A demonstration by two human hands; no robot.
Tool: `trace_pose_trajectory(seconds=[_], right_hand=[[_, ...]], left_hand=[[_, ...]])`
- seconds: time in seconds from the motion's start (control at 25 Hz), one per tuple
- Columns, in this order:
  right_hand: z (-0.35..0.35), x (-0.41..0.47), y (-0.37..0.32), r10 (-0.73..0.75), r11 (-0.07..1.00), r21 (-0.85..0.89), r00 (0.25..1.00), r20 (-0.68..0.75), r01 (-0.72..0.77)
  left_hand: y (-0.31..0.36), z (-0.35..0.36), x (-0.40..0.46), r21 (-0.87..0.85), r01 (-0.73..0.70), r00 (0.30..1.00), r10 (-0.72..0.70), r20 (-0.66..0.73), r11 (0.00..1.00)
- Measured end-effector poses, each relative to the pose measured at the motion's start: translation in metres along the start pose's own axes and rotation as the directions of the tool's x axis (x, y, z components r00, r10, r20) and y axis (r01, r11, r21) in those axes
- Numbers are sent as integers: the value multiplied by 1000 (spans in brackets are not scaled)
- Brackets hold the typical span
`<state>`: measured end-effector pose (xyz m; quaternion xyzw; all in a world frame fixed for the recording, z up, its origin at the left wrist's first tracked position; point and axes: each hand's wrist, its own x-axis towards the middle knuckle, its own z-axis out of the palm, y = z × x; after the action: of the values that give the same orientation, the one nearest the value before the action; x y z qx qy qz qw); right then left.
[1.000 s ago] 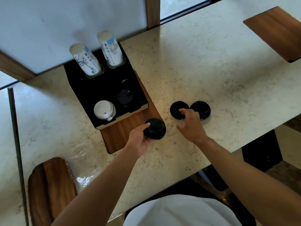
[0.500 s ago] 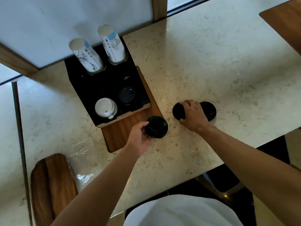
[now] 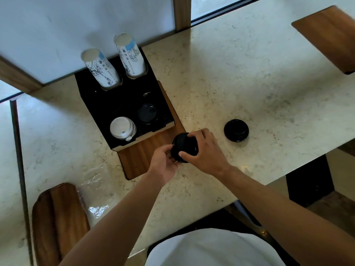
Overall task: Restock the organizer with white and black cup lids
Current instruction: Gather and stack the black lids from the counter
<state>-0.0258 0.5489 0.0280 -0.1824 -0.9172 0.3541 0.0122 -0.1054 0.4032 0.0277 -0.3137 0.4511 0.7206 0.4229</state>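
A black organizer (image 3: pixel 107 104) stands on the marble counter, on a wooden board (image 3: pixel 142 158). Its front left slot holds a stack of white lids (image 3: pixel 122 128); the front right slot holds black lids (image 3: pixel 147 113). Just in front of the organizer's right corner, my left hand (image 3: pixel 165 164) and my right hand (image 3: pixel 203 150) together grip a stack of black lids (image 3: pixel 183 146). One more black lid (image 3: pixel 236 130) lies alone on the counter to the right of my hands.
Two printed stacks of paper cups (image 3: pixel 101 71) (image 3: pixel 130 55) stand in the organizer's back slots. A wooden tray (image 3: pixel 57 221) and a crumpled plastic wrap (image 3: pixel 94 196) lie at the near left. Another wooden board (image 3: pixel 330 37) sits at the far right.
My right hand picked up one of the two black lids on the counter and carried it left onto the lids in my left hand. One lid stays on the counter.
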Motion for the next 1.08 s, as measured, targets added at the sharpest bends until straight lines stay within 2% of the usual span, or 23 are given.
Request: trace_pose_trajectory(seconds=[0.16, 0.44, 0.6, 0.76, 0.96, 1.08], right_hand=[[9, -7, -4, -2, 1000, -22, 1000, -7, 2], [14, -13, -2, 24, 992, 124, 999, 29, -28], [17, -17, 3, 57, 977, 204, 998, 37, -63], [23, -18, 3, 103, 959, 259, 994, 40, -110], [19, -21, 7, 146, 884, 438, 987, 70, -162], [17, -18, 12, 210, 746, 633, 975, 76, -210]], left_hand=[[-1, -2, -5, -42, 0, 1000, 1, 20, 999], [1, -6, -6, -24, 3, 1000, -3, 19, 1000], [1, -8, -8, -41, -11, 999, 13, 49, 999], [-1, -6, -11, 14, -27, 995, 26, 98, 1000], [-4, -5, -9, 43, -12, 994, 7, 110, 999], [-5, -5, -4, 52, -7, 992, 1, 127, 999]])
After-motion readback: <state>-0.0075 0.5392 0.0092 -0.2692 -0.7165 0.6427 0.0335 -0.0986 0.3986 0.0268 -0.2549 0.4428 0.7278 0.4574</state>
